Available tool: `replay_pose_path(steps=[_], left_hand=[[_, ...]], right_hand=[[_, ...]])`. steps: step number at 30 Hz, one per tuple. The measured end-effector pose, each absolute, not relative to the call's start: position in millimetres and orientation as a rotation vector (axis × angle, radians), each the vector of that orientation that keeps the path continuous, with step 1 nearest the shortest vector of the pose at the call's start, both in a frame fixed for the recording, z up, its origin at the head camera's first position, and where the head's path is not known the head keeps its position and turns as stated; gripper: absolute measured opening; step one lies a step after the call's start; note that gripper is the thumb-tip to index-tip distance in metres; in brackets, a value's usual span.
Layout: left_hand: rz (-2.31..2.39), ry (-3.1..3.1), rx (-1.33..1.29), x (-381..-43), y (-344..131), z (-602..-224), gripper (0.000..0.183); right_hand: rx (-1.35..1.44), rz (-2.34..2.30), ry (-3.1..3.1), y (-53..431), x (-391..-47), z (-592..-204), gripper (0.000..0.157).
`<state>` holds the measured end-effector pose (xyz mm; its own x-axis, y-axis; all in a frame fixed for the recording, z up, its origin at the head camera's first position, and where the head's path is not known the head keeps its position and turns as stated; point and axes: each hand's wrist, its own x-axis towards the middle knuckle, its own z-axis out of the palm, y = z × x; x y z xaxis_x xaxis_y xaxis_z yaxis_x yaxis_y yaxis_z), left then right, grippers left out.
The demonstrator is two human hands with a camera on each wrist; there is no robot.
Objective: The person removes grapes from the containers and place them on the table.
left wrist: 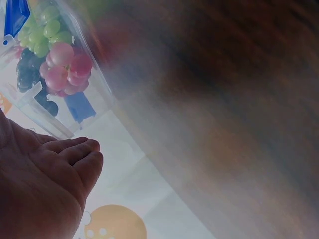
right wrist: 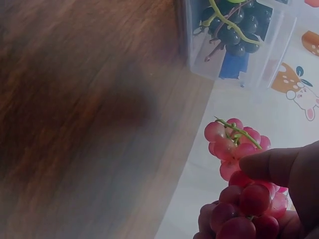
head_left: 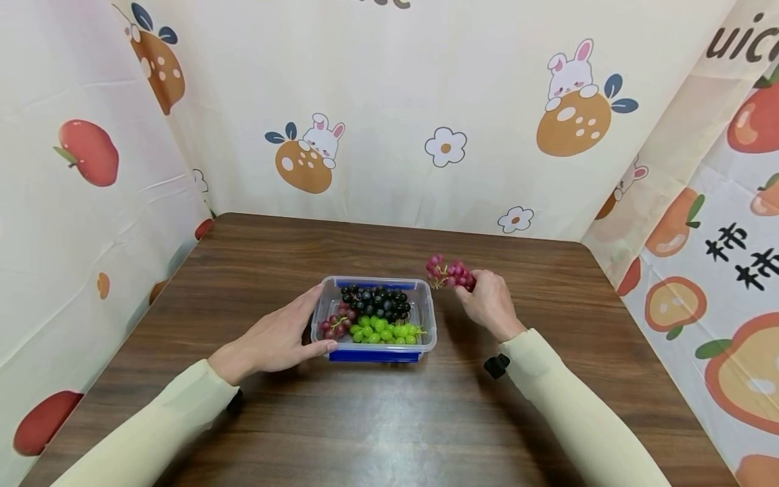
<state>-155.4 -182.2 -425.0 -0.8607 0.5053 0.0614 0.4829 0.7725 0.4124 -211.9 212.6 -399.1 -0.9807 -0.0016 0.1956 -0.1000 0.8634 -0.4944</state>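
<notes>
A clear plastic container (head_left: 430, 318) with blue clips stands on the table. Inside it lie black grapes (head_left: 376, 302), green grapes (head_left: 386, 330) and a small bunch of red grapes (head_left: 338, 321) at the left. My left hand (head_left: 276, 336) rests at the container's left side, thumb along the near rim and fingers extended toward the far corner. My right hand (head_left: 489, 304) pinches a bunch of red grapes (head_left: 447, 272) just right of the container's far right corner. In the right wrist view, thumb and fingers grip this red bunch (right wrist: 234, 149), its green stem showing.
The brown wooden table (head_left: 377, 419) extends around the container. A pale curtain (head_left: 389, 81) printed with rabbits and fruit hangs behind the table's back edge and along both sides. A black wrist device (head_left: 497, 366) sits below the right cuff.
</notes>
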Motion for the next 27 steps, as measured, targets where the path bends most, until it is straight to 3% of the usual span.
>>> replay_pose_path(steps=[27], left_hand=[[0.648, 2.914, 0.810, -157, -182, -426, 0.115]], right_hand=[[-0.008, 0.667, -3.044, 222, -213, -411, 0.026]])
